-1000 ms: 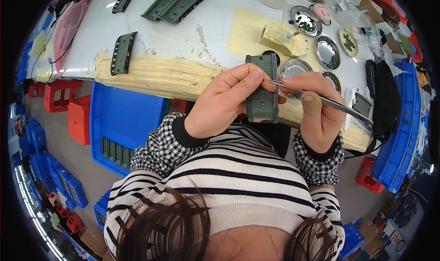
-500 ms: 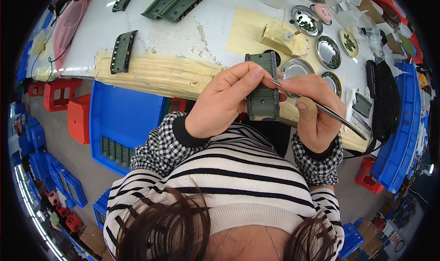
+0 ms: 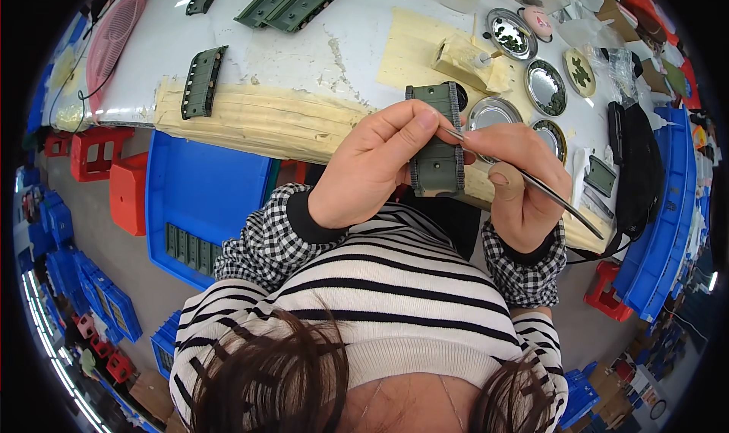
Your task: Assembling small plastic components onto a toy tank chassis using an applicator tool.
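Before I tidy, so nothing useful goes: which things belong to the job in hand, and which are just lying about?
In use:
green part, in the left hand
slim metal tool, in the right hand
probably the small green pieces in the round metal dish

Seemingly just lying about:
pink mesh item
red stool

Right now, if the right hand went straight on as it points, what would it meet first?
Likely the dark green part held in the left hand: its right edge lies beside the right hand, and the slender metal tool points that way too. Depth is unclear; they may be touching.
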Demonstrator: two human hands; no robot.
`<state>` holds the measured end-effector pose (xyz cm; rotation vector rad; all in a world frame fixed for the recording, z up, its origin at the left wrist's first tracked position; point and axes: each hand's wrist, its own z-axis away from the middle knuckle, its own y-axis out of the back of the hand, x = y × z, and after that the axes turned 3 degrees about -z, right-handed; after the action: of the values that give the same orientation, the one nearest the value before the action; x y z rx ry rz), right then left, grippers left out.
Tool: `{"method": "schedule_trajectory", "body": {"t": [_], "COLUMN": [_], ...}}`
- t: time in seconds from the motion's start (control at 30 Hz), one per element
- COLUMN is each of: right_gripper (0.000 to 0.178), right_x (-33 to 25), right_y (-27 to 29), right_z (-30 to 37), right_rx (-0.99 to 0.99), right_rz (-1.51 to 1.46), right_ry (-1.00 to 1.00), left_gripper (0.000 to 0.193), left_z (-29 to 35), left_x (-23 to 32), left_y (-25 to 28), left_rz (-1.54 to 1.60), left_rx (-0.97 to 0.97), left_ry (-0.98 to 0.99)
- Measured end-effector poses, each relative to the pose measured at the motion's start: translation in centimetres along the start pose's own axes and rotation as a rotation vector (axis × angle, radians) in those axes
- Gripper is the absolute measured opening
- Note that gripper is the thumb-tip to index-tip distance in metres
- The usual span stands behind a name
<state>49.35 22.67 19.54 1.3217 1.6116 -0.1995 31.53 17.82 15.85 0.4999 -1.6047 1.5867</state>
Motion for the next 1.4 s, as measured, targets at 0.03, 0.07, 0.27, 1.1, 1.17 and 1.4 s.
{"method": "schedule_trajectory", "body": {"t": [0.03, 0.07, 0.27, 1.1, 1.17, 1.4], "right_gripper": [0.024, 0.021, 0.017, 0.017, 0.017, 0.025], "right_x": [0.0, 0.0, 0.1, 5.1, 5.2, 3.9], "right_y": [0.0, 0.0, 0.0, -1.8, -1.8, -1.3], "right_z": [0.0, -0.1, -0.1, 1.0, 1.0, 0.8], "right_rx": [0.008, 0.017, 0.016, 0.241, 0.237, 0.265], "right_rz": [-0.001, -0.002, 0.000, 0.057, 0.067, -0.077], "right_ry": [-0.002, -0.003, 0.008, -0.395, -0.397, -0.355], "left_gripper": [0.031, 0.031, 0.031, 0.049, 0.049, 0.044], "left_z": [0.0, 0.0, 0.0, 0.5, 0.5, 0.6], "left_x": [0.0, -0.1, -0.3, 1.9, 2.0, 2.4], "left_y": [0.0, 0.1, 0.7, 3.0, 3.0, 2.8], "left_rz": [-0.002, -0.004, -0.056, 0.150, 0.205, 0.163], "left_rx": [0.000, 0.000, -0.014, 0.243, 0.262, 0.281], "left_ry": [-0.001, -0.002, 0.005, -0.039, -0.027, -0.037]}}
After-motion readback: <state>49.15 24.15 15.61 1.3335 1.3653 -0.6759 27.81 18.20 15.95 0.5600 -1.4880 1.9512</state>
